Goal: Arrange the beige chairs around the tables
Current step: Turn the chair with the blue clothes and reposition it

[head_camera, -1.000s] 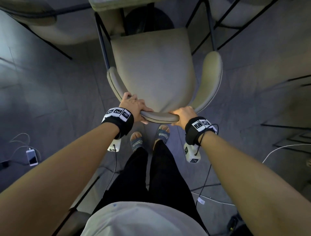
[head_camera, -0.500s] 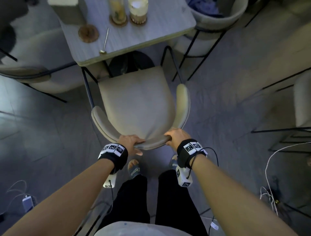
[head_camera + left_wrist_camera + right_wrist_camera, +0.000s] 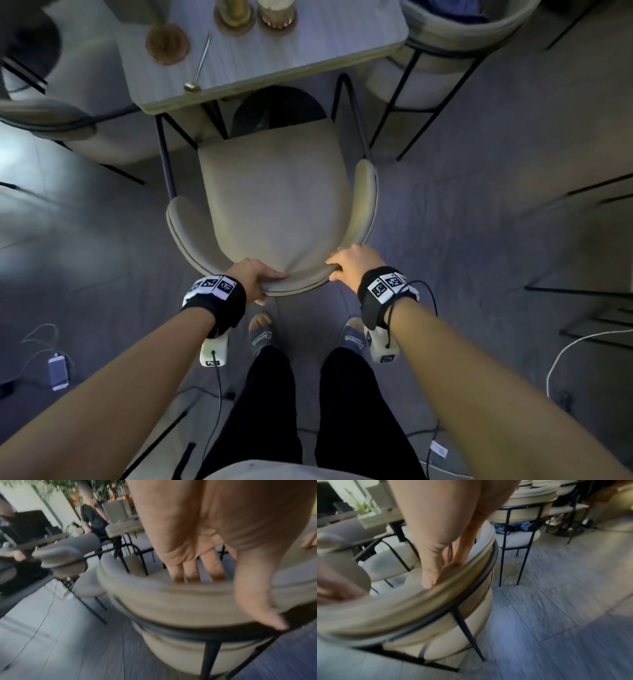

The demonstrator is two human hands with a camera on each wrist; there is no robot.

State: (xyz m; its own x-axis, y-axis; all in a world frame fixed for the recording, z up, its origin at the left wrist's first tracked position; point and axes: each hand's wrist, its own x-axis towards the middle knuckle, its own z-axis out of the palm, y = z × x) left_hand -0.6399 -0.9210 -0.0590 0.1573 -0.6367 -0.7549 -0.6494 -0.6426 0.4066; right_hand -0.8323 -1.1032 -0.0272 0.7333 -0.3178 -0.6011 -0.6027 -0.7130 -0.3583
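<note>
— Grey tiled floor point(image 3: 479, 240), table point(image 3: 308, 44) at far side. Change noted?
— The chair point(image 3: 274, 198) had receded from the person, seat front at the table's near edge. Left hand point(image 3: 255, 279) and right hand point(image 3: 352, 265) gripped its backrest; nearly placed.

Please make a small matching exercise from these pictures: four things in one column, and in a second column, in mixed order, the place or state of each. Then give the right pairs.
Things:
1. left hand
2. spoon
3. phone
4. blue cloth

Places or states:
A. lies on the table
B. lies on the seat of another chair
C. grips the backrest of the beige chair
D. lies on the floor, on a cable

Pairs: 1-C, 2-A, 3-D, 4-B
</note>
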